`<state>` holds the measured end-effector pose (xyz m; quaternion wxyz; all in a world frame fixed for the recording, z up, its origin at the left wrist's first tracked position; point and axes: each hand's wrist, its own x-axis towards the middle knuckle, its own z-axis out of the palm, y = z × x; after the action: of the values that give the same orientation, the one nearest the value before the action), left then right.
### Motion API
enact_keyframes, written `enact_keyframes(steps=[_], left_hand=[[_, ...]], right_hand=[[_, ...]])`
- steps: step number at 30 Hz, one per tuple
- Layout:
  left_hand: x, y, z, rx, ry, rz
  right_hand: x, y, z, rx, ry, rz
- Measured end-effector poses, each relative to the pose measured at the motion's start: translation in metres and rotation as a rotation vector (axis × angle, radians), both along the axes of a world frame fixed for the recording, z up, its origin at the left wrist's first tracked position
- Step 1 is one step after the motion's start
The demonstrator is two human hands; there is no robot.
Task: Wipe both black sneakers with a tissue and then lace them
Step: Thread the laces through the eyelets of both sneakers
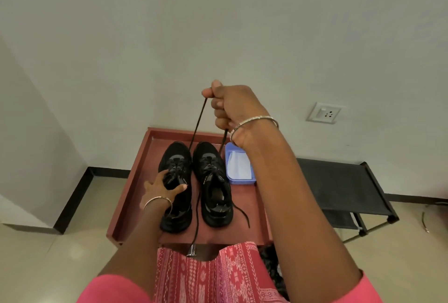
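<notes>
Fingers (219, 102) of the right hand (230, 106), raised above the table (135, 181), clamp a black lace (197, 121) whose two strands drop toward the sneakers' toes. The left hand (160, 188) grips the left sneaker (175, 159) mid-table, with the right sneaker (213, 181) just beside it. A blue tissue box (238, 164) lies by the right edge.

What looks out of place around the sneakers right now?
Nothing spilled or damaged. One loose lace end trails between the left sneaker and right sneaker to the front of the table; another lace end lies right of them. The right hand grips a lace pulled high.
</notes>
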<state>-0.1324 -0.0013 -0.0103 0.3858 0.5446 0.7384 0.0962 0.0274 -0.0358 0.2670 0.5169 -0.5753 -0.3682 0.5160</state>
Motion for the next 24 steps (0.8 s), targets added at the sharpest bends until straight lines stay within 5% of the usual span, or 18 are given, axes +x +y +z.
enact_keyframes(steps=[13,24], left_hand=[[0.012,0.006,0.002,-0.023,0.175,-0.018],[-0.004,0.011,0.003,-0.047,0.044,-0.098]], right_hand=[[-0.039,0.023,0.028,0.168,0.061,0.002],[-0.034,0.029,0.011,0.278,0.073,-0.023]])
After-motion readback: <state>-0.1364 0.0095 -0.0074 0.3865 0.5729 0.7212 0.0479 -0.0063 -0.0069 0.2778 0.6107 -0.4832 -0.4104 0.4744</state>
